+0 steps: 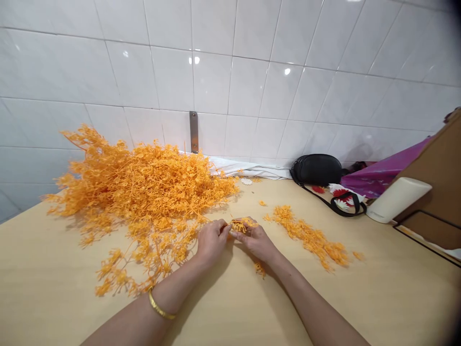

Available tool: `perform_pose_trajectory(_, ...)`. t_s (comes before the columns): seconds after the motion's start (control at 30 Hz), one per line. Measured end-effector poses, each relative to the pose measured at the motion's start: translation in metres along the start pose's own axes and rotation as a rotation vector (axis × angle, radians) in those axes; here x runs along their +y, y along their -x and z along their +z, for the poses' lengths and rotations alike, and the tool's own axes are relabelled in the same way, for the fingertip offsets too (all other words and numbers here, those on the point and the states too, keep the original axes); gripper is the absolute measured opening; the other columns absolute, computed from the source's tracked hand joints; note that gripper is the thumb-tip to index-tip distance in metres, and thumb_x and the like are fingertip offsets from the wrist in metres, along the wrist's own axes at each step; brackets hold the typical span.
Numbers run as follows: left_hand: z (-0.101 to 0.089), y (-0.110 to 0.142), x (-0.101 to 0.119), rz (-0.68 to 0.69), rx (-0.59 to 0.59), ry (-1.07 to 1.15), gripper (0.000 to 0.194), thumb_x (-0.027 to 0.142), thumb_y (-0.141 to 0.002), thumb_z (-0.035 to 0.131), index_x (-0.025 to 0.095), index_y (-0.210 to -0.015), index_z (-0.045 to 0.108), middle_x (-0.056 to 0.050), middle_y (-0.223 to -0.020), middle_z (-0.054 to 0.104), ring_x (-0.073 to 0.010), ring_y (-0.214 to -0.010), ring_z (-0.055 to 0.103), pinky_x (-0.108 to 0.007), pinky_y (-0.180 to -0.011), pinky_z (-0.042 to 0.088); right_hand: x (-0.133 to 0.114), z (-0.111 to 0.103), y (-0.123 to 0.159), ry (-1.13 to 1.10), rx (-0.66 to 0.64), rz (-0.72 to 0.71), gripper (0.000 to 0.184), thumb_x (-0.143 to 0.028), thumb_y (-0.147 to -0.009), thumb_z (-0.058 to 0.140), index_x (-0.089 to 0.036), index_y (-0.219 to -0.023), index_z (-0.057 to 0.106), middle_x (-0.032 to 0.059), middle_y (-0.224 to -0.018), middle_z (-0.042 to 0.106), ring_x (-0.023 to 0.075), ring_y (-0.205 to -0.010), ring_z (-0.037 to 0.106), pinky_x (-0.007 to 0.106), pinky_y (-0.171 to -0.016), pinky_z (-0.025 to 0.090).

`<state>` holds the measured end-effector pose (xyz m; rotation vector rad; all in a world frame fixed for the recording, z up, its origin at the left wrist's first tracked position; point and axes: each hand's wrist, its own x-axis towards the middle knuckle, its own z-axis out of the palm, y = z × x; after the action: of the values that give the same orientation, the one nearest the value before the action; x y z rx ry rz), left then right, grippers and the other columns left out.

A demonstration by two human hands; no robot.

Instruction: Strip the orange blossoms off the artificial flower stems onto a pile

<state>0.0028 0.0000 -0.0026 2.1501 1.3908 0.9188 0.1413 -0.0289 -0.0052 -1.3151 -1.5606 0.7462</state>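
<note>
Orange sprig (pixel 242 225) half-hidden between hands

No lettering, label, brand, number or sign can be read anywhere here. The black pouch (pixel 317 169) by the desk's far edge shows no legible mark, and the white block (pixel 398 199) toward the right edge looks blank, though it is too blurred to be sure.

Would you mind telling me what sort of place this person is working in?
Probably a small workshop bench for plastic flower parts: a big orange sprig pile on a wooden table, white tiled wall behind, and a black bag set aside.
</note>
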Motion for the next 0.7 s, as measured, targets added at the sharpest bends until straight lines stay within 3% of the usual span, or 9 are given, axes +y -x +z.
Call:
perform_pose_trajectory(0.13, 0.003, 0.001, 0.000, 0.049, -0.026, 0.004, 0.020, 0.019, -0.072, 0.040, 0.016, -0.055, 0.051, 0.001, -0.054, 0.048, -0.0101, -0.054, 0.041, -0.022, -0.051, 0.024, -0.004, -0.005, -0.002, 0.016, -0.079, -0.077, 0.015, -0.032, -0.068, 0.055, -0.018, -0.073, 0.053, 0.0007, -0.073, 0.051, 0.0133, -0.068, 0.046, 0.024, -0.060, 0.038)
perform_pose_trajectory(0.33, 0.005, -0.001, -0.002, 0.111, -0.046, 0.116, 0.027, 0.028, -0.075, 0.041, 0.016, -0.051, 0.046, 0.002, -0.052, 0.044, -0.0101, -0.053, 0.040, -0.022, -0.053, 0.026, 0.005, -0.008, -0.006, -0.185, -0.074, 0.090, 0.015, -0.031, -0.071, 0.051, -0.018, -0.076, 0.045, -0.0053, -0.057, 0.039, 0.0078, -0.050, 0.034, 0.020, -0.046, 0.030)
perform_pose_trajectory(0.57, 0.005, -0.001, -0.002, 0.121, -0.060, 0.112, 0.026, 0.026, -0.074, 0.041, 0.016, -0.050, 0.043, 0.001, -0.052, 0.043, -0.0103, -0.053, 0.039, -0.023, -0.053, 0.026, 0.010, -0.026, -0.006, -0.035, -0.113, 0.064, 0.019, -0.028, -0.071, 0.050, -0.017, -0.057, 0.042, -0.0057, -0.052, 0.036, 0.0068, -0.048, 0.031, 0.020, -0.045, 0.026)
perform_pose_trajectory(0.63, 0.007, 0.000, 0.000, 0.132, -0.075, 0.096, 0.025, 0.024, -0.074, 0.041, 0.016, -0.050, 0.043, 0.001, -0.053, 0.044, -0.0107, -0.056, 0.041, -0.023, -0.054, 0.027, 0.009, -0.030, -0.007, -0.026, -0.097, 0.051, 0.019, -0.028, -0.069, 0.050, -0.017, -0.056, 0.042, -0.0054, -0.052, 0.038, 0.0071, -0.048, 0.034, 0.019, -0.046, 0.027)
perform_pose_trajectory(0.7, 0.009, 0.002, 0.002, 0.144, -0.090, 0.096, 0.025, 0.023, -0.073, 0.041, 0.017, -0.049, 0.042, 0.001, -0.053, 0.042, -0.0109, -0.056, 0.041, -0.023, -0.055, 0.027, 0.011, -0.033, -0.010, -0.021, 0.008, 0.083, 0.021, -0.031, -0.069, 0.049, -0.017, -0.055, 0.043, -0.0046, -0.051, 0.041, 0.0082, -0.049, 0.039, 0.019, -0.046, 0.030)
